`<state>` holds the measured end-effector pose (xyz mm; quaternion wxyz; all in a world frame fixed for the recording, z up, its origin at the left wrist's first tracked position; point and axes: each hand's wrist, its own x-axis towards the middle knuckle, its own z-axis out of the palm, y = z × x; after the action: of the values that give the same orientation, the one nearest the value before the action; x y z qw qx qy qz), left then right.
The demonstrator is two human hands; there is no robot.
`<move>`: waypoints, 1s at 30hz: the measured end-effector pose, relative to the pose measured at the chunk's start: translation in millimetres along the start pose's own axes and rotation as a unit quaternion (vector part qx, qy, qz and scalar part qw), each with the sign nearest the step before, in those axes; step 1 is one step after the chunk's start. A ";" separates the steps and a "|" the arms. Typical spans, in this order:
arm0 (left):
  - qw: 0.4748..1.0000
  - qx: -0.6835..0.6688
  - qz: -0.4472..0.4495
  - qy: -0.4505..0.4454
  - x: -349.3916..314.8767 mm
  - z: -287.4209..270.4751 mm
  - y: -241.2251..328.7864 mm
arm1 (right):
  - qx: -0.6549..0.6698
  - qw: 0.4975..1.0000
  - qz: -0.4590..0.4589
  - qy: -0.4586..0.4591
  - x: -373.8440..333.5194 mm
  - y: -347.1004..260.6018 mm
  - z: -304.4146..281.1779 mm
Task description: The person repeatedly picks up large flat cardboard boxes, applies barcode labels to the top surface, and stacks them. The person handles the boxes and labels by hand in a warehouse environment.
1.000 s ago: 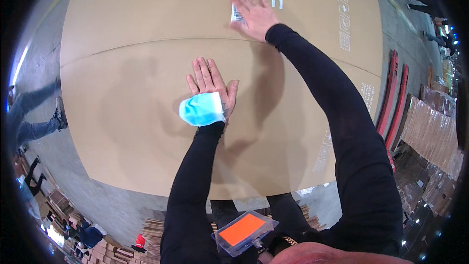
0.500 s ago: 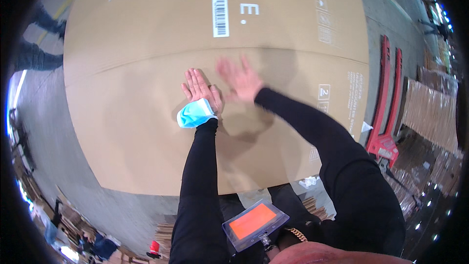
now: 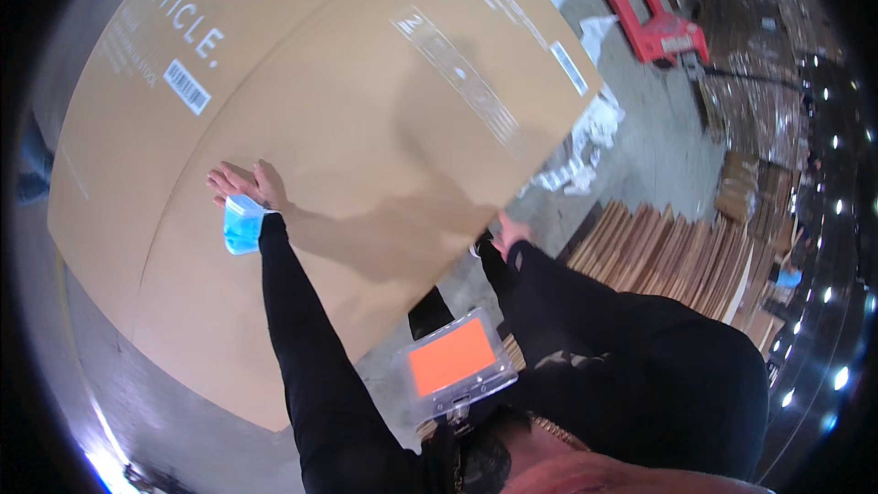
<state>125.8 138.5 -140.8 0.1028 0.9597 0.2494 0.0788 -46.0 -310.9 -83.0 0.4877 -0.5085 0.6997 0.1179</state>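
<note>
A large brown cardboard box (image 3: 347,165) with white print and a barcode label fills most of the view. On its top face, near a long crease, my left hand (image 3: 247,185) lies flat with the fingers spread. A light-blue face mask (image 3: 243,225) hangs around that wrist. My right hand (image 3: 512,231) is down at the box's near right edge, touching or very close to it. Its fingers are small, blurred and partly hidden, so their grip does not show. Over my chest hangs a clear badge holder (image 3: 453,361) with an orange card.
A red pallet jack (image 3: 672,39) stands at the upper right. Crumpled white wrapping (image 3: 590,137) lies on the concrete floor by the box's right edge. Stacked flat cardboard (image 3: 663,256) sits right of my arm, with wrapped brown stacks (image 3: 759,82) beyond. A person's leg (image 3: 35,160) shows at far left.
My right hand has left the top face and moved down right to the box's edge. My left hand is still flat on the box. The view has turned, and the box appears rotated clockwise.
</note>
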 end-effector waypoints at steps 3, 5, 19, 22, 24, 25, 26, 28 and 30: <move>0.995 -0.063 0.080 -0.010 -78.9 -6.6 34.4 | -0.075 0.981 -0.089 -0.153 49.3 -6.4 8.3; 0.979 0.000 0.157 -0.127 -158.6 -36.0 51.9 | 0.059 0.992 -0.066 -0.088 57.2 6.3 48.9; 0.887 -0.039 0.156 -0.434 -364.3 -122.4 187.1 | -0.033 0.995 -0.080 0.057 80.1 7.9 -1.0; 0.910 -0.081 0.179 -0.364 -346.4 -129.1 208.0 | 0.090 0.962 -0.223 -0.131 92.3 -29.8 -12.0; 0.923 0.030 0.187 -0.334 -330.7 -171.2 160.4 | 0.056 0.955 -0.110 -0.270 13.6 8.6 2.9; 0.921 0.025 0.205 -0.329 -329.4 -185.7 167.3 | 0.089 0.944 -0.135 -0.286 8.0 -1.7 -8.3; 0.925 0.031 0.210 -0.316 -331.0 -201.0 174.5 | 0.085 0.936 -0.160 -0.302 1.8 -12.0 -21.3; 0.921 0.074 0.207 -0.322 -332.5 -235.1 186.7 | 0.012 0.940 -0.180 -0.289 -21.3 -28.3 -46.5; 0.922 0.120 0.204 -0.306 -332.5 -275.0 178.9 | -0.053 0.927 -0.138 -0.344 -62.9 -35.6 -66.9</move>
<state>-134.2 -135.4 134.0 0.0399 0.9723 0.0124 -0.2300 -53.9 -333.8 12.5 0.6822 -0.5534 0.4048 0.2537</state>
